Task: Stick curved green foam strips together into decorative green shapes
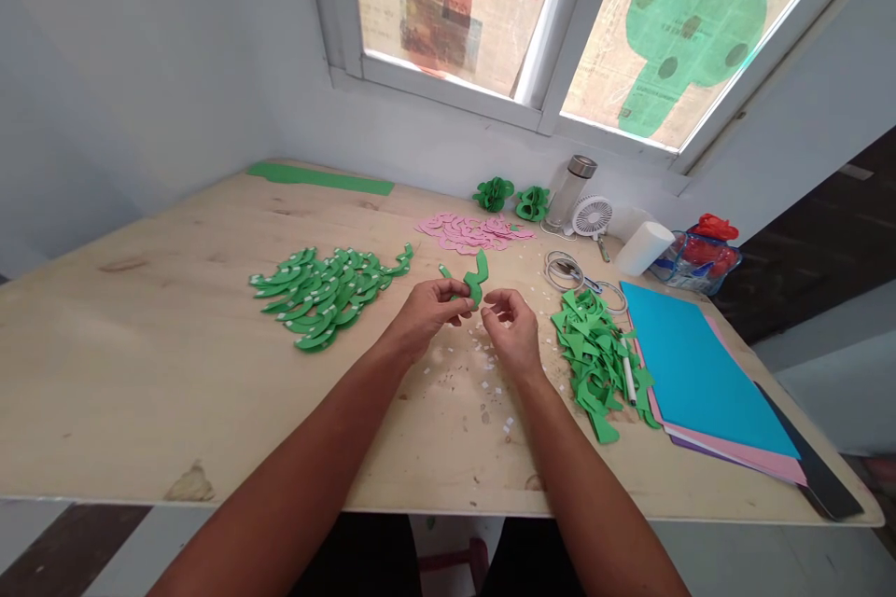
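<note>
My left hand (438,312) pinches a curved green cut-out (477,278), foam or paper, above the middle of the table. One end of the piece points up and away from me. Close to its right side is my right hand (513,326), its thumb and fingers drawn together; whatever they may hold is too small to make out. Left of my hands spreads a pile of curved green strips (329,289) with small whitish patches at their ends. Tiny white bits (488,384) lie scattered on the table below my hands.
Pink cut-outs (476,231) and two green paper balls (494,194) lie toward the wall, near a bottle (570,191) and small fan (592,216). Rightward are tape rolls (564,270), green scraps (592,354), a pen (628,373) and coloured sheets (707,378).
</note>
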The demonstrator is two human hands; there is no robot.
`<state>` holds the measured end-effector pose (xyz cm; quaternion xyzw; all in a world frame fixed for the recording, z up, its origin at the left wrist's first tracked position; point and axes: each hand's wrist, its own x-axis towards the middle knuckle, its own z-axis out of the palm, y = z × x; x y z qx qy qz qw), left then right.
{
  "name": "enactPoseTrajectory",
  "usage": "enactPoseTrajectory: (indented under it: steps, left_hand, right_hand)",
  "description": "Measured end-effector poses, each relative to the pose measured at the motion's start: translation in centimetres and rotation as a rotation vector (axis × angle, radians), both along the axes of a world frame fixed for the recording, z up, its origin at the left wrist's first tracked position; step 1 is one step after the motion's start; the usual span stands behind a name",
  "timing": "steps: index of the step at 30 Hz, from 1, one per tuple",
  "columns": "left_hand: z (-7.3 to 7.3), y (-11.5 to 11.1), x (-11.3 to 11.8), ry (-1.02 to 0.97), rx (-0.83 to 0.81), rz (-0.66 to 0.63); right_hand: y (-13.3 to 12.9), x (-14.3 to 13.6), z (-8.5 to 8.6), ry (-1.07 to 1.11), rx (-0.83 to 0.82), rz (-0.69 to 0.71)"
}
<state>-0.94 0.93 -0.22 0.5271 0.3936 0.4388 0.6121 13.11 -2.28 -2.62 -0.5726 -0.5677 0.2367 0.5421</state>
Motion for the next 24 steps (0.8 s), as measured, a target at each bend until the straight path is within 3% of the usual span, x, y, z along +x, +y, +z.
enactPoseTrajectory:
  steps: [6,14,24]
  left_hand:
    - [-0.2,-0.2,0.5,-0.027,0.001,-0.016]
    - [0.1,-0.4,0.3,-0.009,-0.049,-0.088]
    - [0.2,-0.1,-0.6,0.043,-0.133,-0.157]
  right_hand:
    - [0.2,-0.4,-0.2,0.254,-0.109,0.112]
    - [0.5,0.2,-0.3,0.445,-0.093,0.033]
    - [0.4,0.7,0.2,0.513,-0.072,0.044]
